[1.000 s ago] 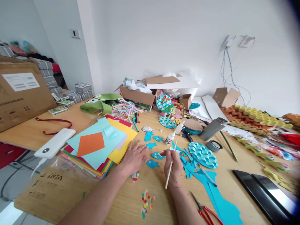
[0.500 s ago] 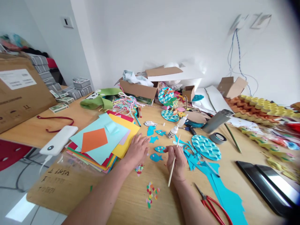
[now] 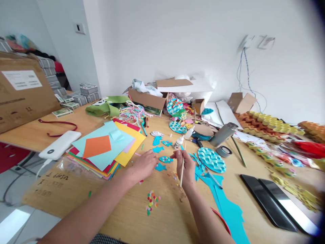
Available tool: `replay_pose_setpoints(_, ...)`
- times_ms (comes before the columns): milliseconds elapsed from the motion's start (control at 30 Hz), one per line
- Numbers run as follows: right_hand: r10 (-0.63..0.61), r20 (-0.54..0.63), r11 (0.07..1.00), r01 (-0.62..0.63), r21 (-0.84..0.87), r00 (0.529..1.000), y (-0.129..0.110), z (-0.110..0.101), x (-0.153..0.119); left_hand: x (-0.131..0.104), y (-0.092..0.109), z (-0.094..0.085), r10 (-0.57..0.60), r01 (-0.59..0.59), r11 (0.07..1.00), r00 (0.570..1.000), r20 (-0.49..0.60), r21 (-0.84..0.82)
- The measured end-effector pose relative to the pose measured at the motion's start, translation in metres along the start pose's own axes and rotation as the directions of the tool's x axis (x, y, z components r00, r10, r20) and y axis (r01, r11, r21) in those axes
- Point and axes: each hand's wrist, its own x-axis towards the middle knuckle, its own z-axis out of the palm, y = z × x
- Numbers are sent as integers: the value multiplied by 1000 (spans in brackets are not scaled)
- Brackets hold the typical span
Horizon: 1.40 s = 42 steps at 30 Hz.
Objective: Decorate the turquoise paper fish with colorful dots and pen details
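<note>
My right hand [image 3: 187, 166] is closed around a thin pale wooden stick [image 3: 181, 174], held nearly upright. Its fingertips are close to the right end of a blue paper fish with coloured dots [image 3: 166, 159]. Over the table on the other side, my left hand [image 3: 146, 164] reaches with its fingers out to the edge of a plain blue paper fish [image 3: 160, 167]; nothing shows in it. More blue fish cutouts [image 3: 157, 149] lie just beyond. A small white glue bottle [image 3: 178, 142] stands behind my right hand. Loose paper dots [image 3: 151, 202] are scattered between my forearms.
Coloured paper sheets [image 3: 98, 146] are stacked on the left near a white power bank [image 3: 60, 145]. Blue paper scraps [image 3: 225, 206], a wavy-patterned oval [image 3: 212, 159], a tape roll [image 3: 224, 151] and a steel flask [image 3: 223, 134] lie to the right. Red scissor handles [image 3: 222, 220] show beside my right forearm.
The view has shifted to the right. My left hand has come closer to the fish, its fingers less spread, and its arm now covers most of one dot pile. My right forearm hides most of the scissors.
</note>
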Motion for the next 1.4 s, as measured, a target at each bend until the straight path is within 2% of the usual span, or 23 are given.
replay_pose_setpoints(100, -76, 92, 994, 83, -71, 993, 14, 0, -14, 4, 0, 6, 24, -26, 999, 997, 67, 31)
replay_pose_setpoints(233, -200, 239, 951, 247, -184, 950, 24, 7, -25, 6, -1, 11, -5, -2, 998, 995, 104, 64)
replay_pose_setpoints(400, -193, 350, 919, 293, -262, 917, 27, 9, -25, 4, -2, 11, -17, 5, 996, 990, 138, 85)
replay_pose_setpoints(700, -183, 370, 915, 295, -274, 911, 30, 8, -26, 3, 6, 10, -52, 36, 993, 989, 140, 115)
replay_pose_setpoints(933, -214, 343, 913, 312, -263, 915, 30, 10, -27, -1, 2, 11, -72, 68, 995, 996, 53, 74)
replay_pose_setpoints(1100, -225, 328, 929, 304, -213, 917, 26, 10, -28, -4, -2, 3, -60, 58, 996, 998, 26, 75)
replay_pose_setpoints(1400, -246, 454, 928, 343, -143, 856, 23, 15, -31, -10, -10, 0, -19, 13, 997, 998, 65, 80)
